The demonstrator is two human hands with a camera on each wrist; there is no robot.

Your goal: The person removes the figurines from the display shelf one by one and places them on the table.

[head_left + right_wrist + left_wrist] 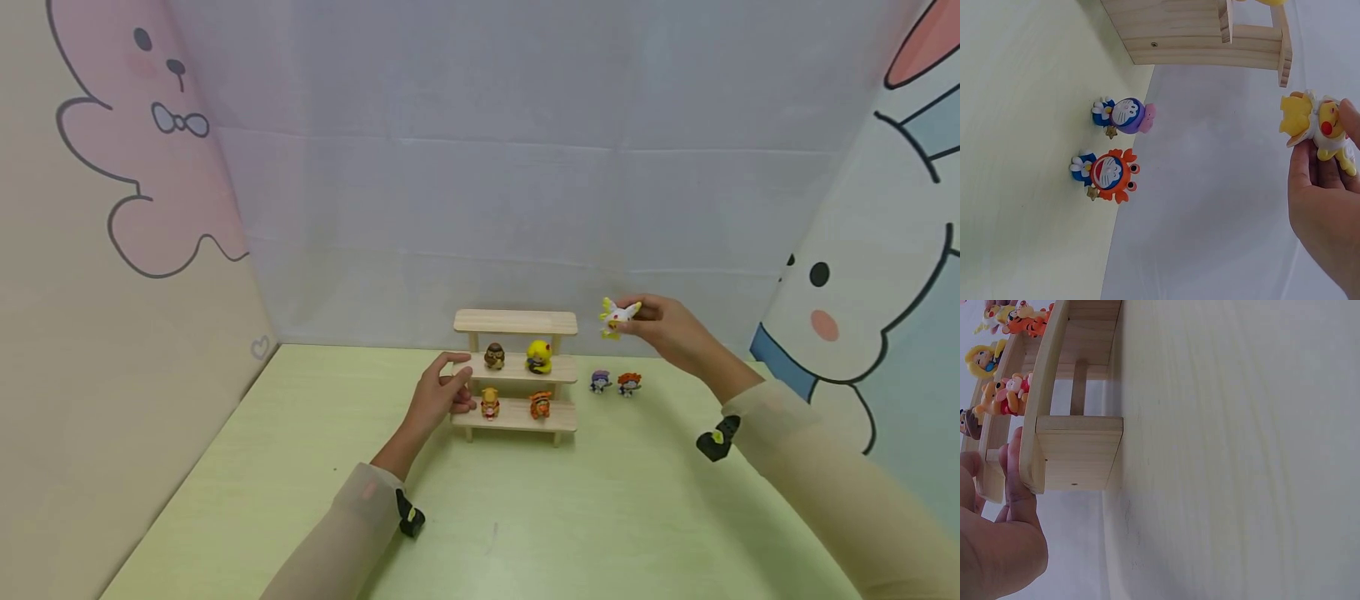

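My left hand (438, 392) grips the left end of a three-tier wooden display shelf (515, 322), with fingers at the middle and lower tiers. On the middle tier stand an owl figurine (494, 357) and a yellow-haired figurine (539, 357). A bear figurine (490, 404) holding a small pink one and a tiger figurine (540, 405) stand on the lower tier. To the right of the shelf, raised off the table, my right hand (671, 329) pinches a yellow-and-white Pikachu figurine (1329, 125) with red cheeks.
Beside the shelf's right end, a purple-headed cat figurine (1125, 115) and an orange crab-hatted one (1109, 173) stand on the pale table (600, 517). A white backdrop (450, 192) closes off the rear, and printed panels (172, 358) flank both sides.
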